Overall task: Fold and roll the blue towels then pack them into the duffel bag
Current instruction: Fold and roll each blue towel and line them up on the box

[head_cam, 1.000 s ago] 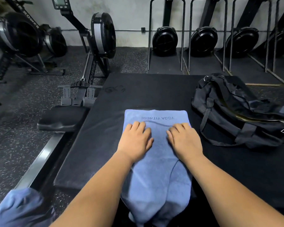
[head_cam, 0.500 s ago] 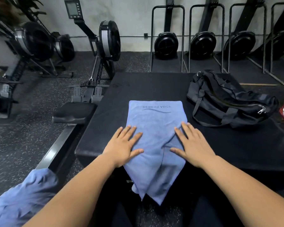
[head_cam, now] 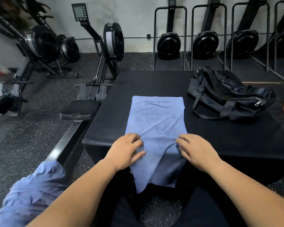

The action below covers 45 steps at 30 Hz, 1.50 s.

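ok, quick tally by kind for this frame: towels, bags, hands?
Towels: 2. The flat towel is on the platform; the blue heap at lower left could hold more than one, cannot tell.
Bags: 1. This is the black bag.
Hands: 2. The left hand and right hand are both on the flat towel.
Total: 5

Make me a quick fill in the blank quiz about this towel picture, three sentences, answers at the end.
The print at the far end of the blue towel reads YOGA ____.
The black duffel bag sits on the black platform to the ____ of the towel.
The left hand and right hand both grip the towel, whose near end hangs over the platform's ____.
Answers: FITNESS; right; edge.
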Each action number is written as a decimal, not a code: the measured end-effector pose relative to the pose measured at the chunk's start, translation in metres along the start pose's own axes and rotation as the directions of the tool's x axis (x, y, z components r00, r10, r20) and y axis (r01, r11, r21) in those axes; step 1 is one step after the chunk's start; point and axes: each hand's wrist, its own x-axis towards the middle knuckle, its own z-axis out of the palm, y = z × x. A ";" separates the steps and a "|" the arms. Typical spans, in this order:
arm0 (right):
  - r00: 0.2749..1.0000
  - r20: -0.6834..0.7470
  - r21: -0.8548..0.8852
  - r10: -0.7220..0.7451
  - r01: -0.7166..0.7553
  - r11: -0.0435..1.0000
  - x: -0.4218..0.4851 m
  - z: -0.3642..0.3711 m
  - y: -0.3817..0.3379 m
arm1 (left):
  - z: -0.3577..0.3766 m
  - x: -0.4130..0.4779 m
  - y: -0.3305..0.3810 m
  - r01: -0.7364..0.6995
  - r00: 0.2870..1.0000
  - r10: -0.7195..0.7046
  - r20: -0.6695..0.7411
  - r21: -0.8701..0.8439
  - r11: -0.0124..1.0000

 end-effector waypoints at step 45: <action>0.930 -0.233 0.022 0.284 -0.287 0.958 0.051 -0.022 0.032 | -0.029 0.060 -0.036 0.247 0.928 -0.299 -0.221 -0.233 0.941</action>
